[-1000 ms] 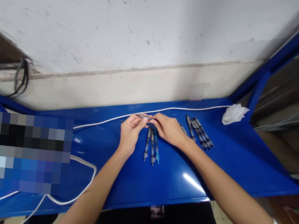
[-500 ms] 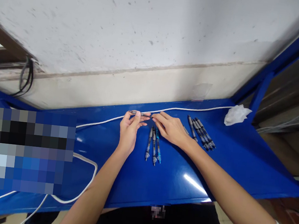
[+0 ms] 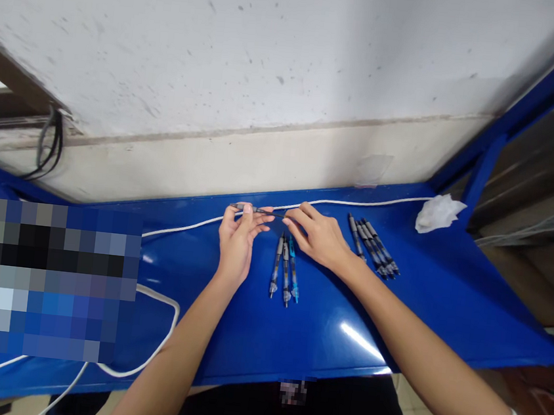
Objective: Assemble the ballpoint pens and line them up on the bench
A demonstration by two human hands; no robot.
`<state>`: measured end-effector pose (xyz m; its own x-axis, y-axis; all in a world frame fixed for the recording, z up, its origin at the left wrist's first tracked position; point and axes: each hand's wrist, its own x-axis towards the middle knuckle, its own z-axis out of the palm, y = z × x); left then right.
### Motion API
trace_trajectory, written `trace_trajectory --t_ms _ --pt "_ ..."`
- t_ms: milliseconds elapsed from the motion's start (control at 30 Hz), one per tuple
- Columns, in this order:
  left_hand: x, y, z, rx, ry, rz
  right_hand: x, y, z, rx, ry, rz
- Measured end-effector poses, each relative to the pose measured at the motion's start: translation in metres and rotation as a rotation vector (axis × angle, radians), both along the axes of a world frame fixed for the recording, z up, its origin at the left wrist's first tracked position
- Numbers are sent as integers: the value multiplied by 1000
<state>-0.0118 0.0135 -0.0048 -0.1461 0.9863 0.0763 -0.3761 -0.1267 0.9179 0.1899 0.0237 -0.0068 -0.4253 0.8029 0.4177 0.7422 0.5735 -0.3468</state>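
My left hand (image 3: 238, 240) pinches a grey pen barrel between thumb and fingers, above the back part of the blue table. A thin dark refill (image 3: 276, 215) stretches from that barrel to my right hand (image 3: 316, 235), whose thumb and fingertips are closed on its far end. Just below and between the hands lie three pens: two grey and black ones (image 3: 284, 271) and a blue one (image 3: 294, 269), side by side. To the right of my right hand, several grey and black pens (image 3: 376, 248) rest in a slanted group.
A white cable (image 3: 381, 203) runs along the back of the blue table (image 3: 253, 337), behind both hands, towards a crumpled white wrapping (image 3: 439, 213) at the right. More cable loops at the left (image 3: 177, 316). A wall stands behind; blue frame bars rise at the right.
My left hand has shifted slightly left with the barrel, and my right hand slightly right. More of the dark refill shows between them.
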Motion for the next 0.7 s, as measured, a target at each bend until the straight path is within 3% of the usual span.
trace_trajectory --t_ms 400,700 --pt "8 -5 -2 -28 112 -128 -3 -2 -3 -83 133 54" --pt "5 -6 -3 -41 192 -142 -1 -2 -1 -21 87 99"
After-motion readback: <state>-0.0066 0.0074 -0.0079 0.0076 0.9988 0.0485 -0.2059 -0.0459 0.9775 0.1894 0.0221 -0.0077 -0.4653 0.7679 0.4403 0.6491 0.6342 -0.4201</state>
